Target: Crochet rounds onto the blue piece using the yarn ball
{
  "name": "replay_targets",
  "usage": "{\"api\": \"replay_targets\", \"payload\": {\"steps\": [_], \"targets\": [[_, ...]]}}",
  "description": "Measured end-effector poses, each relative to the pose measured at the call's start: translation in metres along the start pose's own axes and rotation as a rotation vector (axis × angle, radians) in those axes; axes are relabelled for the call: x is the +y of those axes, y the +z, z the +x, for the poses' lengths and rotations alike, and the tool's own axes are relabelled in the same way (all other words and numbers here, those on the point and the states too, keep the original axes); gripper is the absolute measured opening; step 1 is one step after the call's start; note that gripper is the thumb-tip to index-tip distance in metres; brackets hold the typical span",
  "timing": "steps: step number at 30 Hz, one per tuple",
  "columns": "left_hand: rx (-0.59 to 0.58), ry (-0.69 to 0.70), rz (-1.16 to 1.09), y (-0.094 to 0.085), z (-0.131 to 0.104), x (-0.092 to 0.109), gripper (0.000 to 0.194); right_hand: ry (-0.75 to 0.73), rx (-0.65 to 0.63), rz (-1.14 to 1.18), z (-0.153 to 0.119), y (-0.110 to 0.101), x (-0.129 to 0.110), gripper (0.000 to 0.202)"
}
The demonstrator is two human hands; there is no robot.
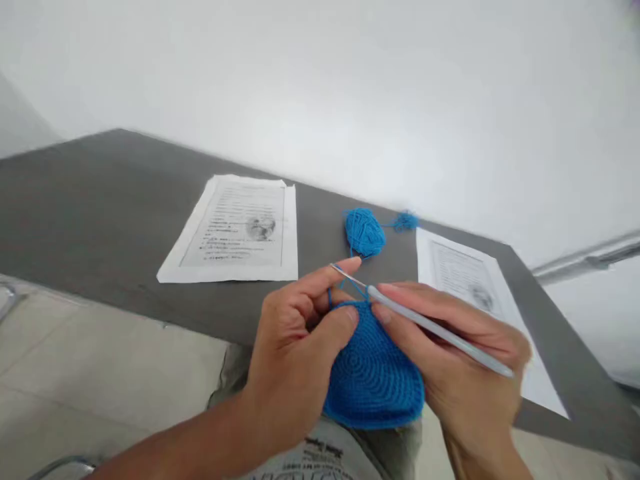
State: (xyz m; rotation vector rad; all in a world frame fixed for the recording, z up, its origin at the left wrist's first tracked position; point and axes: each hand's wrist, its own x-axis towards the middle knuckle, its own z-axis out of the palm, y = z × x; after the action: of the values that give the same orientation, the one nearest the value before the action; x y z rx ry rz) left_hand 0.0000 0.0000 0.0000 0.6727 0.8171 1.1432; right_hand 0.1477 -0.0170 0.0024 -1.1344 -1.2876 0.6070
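Observation:
A blue crocheted piece (375,373) with rounded rows hangs between my hands, above my lap. My left hand (300,340) pinches its top edge between thumb and fingers, with blue yarn looped round a finger and the index finger stretched out. In my right hand (455,347) is a crochet hook (440,331) with a pale grey handle, held like a pen. Its thin metal tip points up and left, by the yarn strand at the piece's top edge. Just beyond my fingers, a ball of blue yarn (365,232) lies on the grey table.
On the grey table (100,193), a printed sheet (240,230) lies at the left and another (470,280) at the right, partly behind my right hand. A small tangle of blue yarn (405,221) sits near the back edge, against a white wall (320,87).

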Motion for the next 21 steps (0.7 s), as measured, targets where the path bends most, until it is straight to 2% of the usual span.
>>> {"api": "replay_targets", "payload": {"steps": [12, 21], "targets": [[-0.008, -0.043, -0.099, 0.0030, 0.0006, 0.0046, 0.043, 0.031, 0.053, -0.013, -0.0026, -0.0003, -0.0008, 0.032], [-0.024, -0.052, -0.124, 0.0013, 0.0002, 0.0030, 0.040, 0.084, 0.120, -0.022, -0.0023, 0.0029, -0.0029, 0.026]]}}
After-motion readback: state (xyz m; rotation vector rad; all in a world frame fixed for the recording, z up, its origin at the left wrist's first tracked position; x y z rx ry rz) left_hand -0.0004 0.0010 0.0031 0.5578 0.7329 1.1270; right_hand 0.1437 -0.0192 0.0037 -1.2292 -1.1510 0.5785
